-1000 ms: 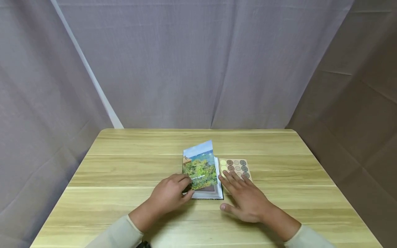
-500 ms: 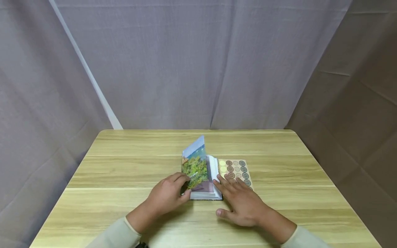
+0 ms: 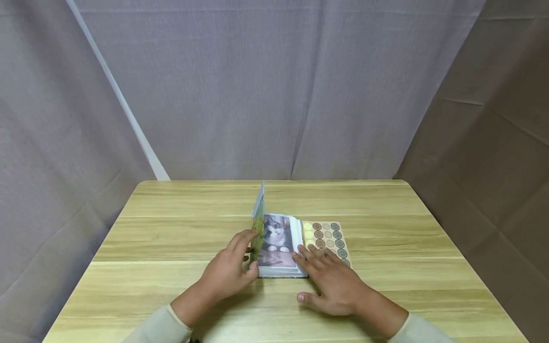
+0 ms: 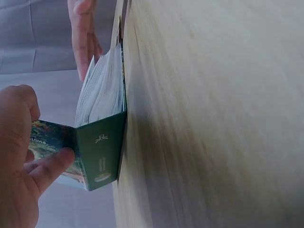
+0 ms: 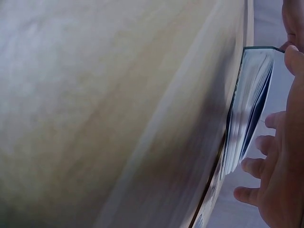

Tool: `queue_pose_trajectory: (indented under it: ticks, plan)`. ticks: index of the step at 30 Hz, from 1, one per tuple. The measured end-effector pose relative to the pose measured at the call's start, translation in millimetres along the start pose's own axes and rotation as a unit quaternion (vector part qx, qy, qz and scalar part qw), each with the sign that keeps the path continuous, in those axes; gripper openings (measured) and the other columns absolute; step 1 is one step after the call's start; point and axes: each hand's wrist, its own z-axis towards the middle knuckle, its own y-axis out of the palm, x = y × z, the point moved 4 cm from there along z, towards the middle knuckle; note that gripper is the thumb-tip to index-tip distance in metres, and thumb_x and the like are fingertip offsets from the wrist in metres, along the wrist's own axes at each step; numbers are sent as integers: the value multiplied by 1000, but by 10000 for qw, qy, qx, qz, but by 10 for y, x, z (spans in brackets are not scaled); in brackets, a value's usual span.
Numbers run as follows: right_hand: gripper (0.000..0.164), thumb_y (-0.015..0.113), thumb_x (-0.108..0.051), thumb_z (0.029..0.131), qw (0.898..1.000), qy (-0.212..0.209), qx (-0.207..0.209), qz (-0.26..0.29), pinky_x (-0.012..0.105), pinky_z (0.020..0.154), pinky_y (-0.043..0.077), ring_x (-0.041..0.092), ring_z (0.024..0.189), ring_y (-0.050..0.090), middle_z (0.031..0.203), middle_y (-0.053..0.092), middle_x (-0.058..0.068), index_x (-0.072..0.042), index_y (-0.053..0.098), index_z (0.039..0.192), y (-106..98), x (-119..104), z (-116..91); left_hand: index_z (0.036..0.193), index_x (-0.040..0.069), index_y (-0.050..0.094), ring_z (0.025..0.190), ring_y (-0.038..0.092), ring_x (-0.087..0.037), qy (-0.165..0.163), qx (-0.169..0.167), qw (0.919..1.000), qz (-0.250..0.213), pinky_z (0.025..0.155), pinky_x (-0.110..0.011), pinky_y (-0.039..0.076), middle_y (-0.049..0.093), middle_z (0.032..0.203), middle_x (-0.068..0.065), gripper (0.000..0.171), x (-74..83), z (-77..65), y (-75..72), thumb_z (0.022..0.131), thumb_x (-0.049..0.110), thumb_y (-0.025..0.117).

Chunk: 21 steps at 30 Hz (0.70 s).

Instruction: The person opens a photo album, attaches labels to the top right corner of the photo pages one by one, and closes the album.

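A photo album [image 3: 300, 238] lies in the middle of the table, its front cover [image 3: 258, 214] standing nearly upright along the left side. A cat photo [image 3: 276, 233] shows on the exposed first page. My left hand [image 3: 229, 267] holds the cover, fingers on its painted outside and thumb at its near edge. The green spine [image 4: 101, 149] faces the left wrist camera. My right hand [image 3: 334, 281] is spread with straight fingers, its fingertips at the album's right edge and over a sheet of round stickers [image 3: 336, 232], partly hiding it.
The wooden table [image 3: 188, 228] extends on all sides of the album. Grey curtains [image 3: 231, 95] hang behind it and along the left, with a darker brownish cloth [image 3: 484, 143] on the right.
The album's cover has swung leftward from partly raised to nearly upright, held by my left hand, uncovering the cat photo. My right hand has shifted slightly left and nearer.
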Motion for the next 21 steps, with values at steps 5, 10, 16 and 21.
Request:
queue_pose_trajectory:
  ticks: [5,10,16,21]
  plan:
    - [87,50,-66,98,10000,-5,-55,23,61,117,24,37,150,27,166,26,12,-14,26,163,8,-14,-11,155,4,31,88,74,-23,-85,115,9997,-183,70,-27,60,45,151,-16,86,-15,-19,-9,80,12,72]
    - [88,50,-66,98,9999,-32,-90,34,61,117,23,36,150,27,167,25,12,-14,24,164,16,-28,-1,159,6,19,88,75,-22,-156,192,9991,-338,69,-28,60,53,140,-23,96,-34,-50,-20,78,9,72]
    - [88,49,-67,98,9998,-96,-127,88,61,117,23,36,150,29,166,26,12,-14,24,164,39,-50,22,159,7,10,88,74,-24,126,394,9987,-306,72,-29,60,59,123,-26,102,-50,-84,-30,77,3,71]
    - [89,48,-68,98,9998,-122,-163,44,61,117,23,37,149,30,166,28,12,-14,23,164,61,-57,22,155,5,15,87,74,-28,542,602,9959,-399,74,-26,59,46,142,-26,94,-46,-95,-37,77,-3,68]
